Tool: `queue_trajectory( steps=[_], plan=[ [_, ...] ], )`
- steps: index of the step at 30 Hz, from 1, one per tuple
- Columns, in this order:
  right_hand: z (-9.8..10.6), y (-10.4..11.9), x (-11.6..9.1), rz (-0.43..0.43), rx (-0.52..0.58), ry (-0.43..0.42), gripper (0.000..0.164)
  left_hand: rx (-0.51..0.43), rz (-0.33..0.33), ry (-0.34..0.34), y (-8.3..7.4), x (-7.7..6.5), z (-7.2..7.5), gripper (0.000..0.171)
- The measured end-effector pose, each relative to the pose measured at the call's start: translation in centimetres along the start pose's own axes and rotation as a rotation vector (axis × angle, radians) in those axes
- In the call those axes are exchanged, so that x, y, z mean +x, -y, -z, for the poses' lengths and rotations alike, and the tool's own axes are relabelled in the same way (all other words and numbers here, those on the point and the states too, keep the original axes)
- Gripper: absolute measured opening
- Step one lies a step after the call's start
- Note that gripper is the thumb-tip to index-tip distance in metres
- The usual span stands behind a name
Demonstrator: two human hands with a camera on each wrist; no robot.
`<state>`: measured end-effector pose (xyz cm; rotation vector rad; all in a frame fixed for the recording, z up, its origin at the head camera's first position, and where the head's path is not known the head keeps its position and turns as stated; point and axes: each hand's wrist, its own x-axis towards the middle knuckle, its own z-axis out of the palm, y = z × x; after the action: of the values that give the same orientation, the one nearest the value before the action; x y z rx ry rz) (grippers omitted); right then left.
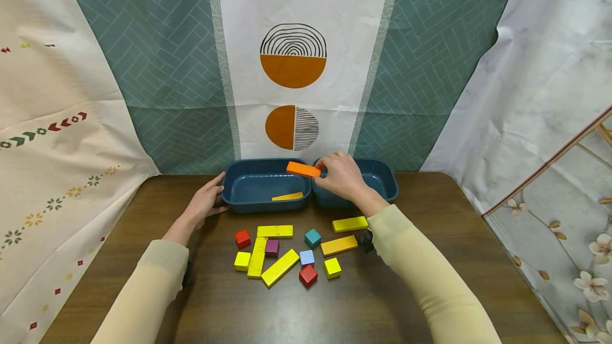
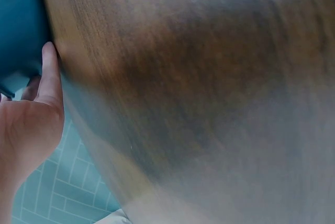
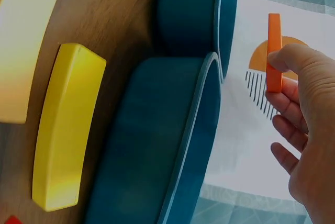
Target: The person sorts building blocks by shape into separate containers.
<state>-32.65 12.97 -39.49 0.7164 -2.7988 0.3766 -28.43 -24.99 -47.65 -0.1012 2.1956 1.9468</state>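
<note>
Between thumb and fingers, my right hand (image 1: 340,175) pinches an orange block (image 1: 303,169), long and flat, above the place where two blue bins meet. The right wrist view shows the same orange block (image 3: 274,51) held up over the rims. My left hand (image 1: 204,201) touches the outer left side of the left bin (image 1: 234,206) with fingers extended; the left wrist view shows a finger (image 2: 51,72) along the bin's wall. A yellow-orange block (image 1: 288,196) lies inside the left bin. The right bin (image 1: 393,193) is partly hidden behind my right hand.
In front of the bins lie long yellow blocks (image 1: 280,268), an orange-yellow block (image 1: 339,246), and several small cubes: red (image 1: 243,238), purple (image 1: 272,248), teal (image 1: 313,237), light blue (image 1: 307,258) and yellow (image 1: 332,268). A patterned curtain (image 1: 294,121) hangs right behind the bins.
</note>
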Motion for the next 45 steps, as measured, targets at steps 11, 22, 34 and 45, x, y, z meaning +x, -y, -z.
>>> queue_trajectory(
  steps=[11,22,34,45],
  plan=[
    [-1.2,1.6,1.2,0.01,-0.033,0.02,0.025,0.005,0.001,0.001,0.0,0.1,-0.1,0.056],
    [-2.0,2.7,1.8,0.018,-0.031,0.041,0.031,0.001,-0.004,0.002,-0.1,0.1,-0.3,0.056],
    [-1.8,2.4,1.4,0.011,-0.012,0.053,0.041,0.003,0.0,-0.003,0.0,0.2,-0.1,0.056],
    [-1.1,2.3,0.9,0.04,0.022,0.028,0.041,0.004,-0.01,-0.005,0.2,0.2,0.0,0.056]
  ],
)
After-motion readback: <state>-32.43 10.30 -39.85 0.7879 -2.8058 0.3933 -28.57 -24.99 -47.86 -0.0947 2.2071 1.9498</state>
